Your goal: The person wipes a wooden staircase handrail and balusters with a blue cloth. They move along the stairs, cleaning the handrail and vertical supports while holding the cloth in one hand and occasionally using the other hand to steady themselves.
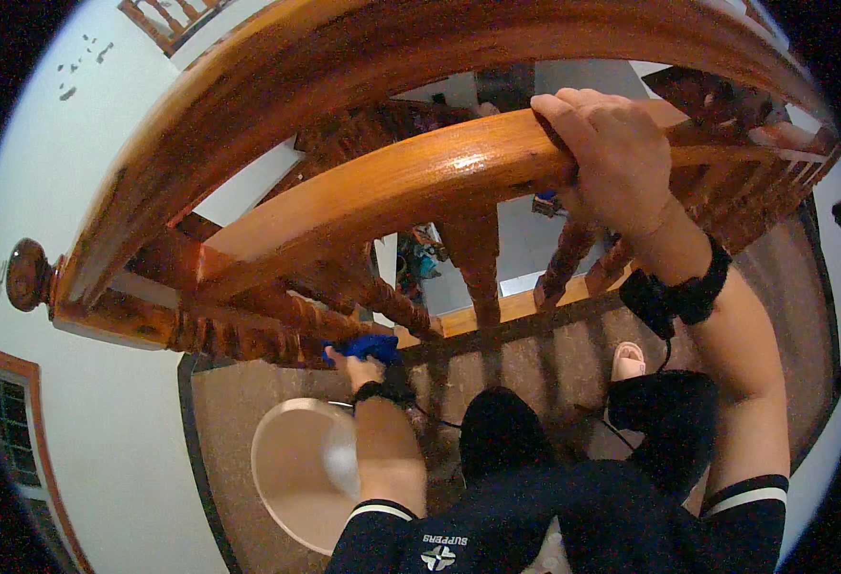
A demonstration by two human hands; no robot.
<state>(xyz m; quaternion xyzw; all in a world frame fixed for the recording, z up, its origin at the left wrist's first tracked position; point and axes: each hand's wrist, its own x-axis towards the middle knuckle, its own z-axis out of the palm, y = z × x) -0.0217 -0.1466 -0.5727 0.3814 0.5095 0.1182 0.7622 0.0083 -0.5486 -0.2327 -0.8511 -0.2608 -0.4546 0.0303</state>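
Observation:
My right hand (pixel 617 158) is wrapped over the top of a varnished wooden handrail (pixel 420 161). Lower down, my left hand (pixel 360 367) holds a blue cloth (pixel 374 347) against the foot of the turned wooden newel post (pixel 241 333), where the post nears the floor. Part of the cloth is hidden by my fingers. Turned balusters (pixel 474 265) run between the handrail and the wooden bottom rail (pixel 460 321). A beige bucket (pixel 270 459) stands on the floor beside my left forearm, which covers its right side.
A round wooden finial (pixel 29 275) juts from the post near the white wall (pixel 105 402). Another thick wooden rail (pixel 262 93) arches beyond the handrail. Through the balusters a lower floor (pixel 528 229) shows. My slippered foot (pixel 628 361) rests on the brown floor (pixel 535 373). Thin cables hang from my wrist straps.

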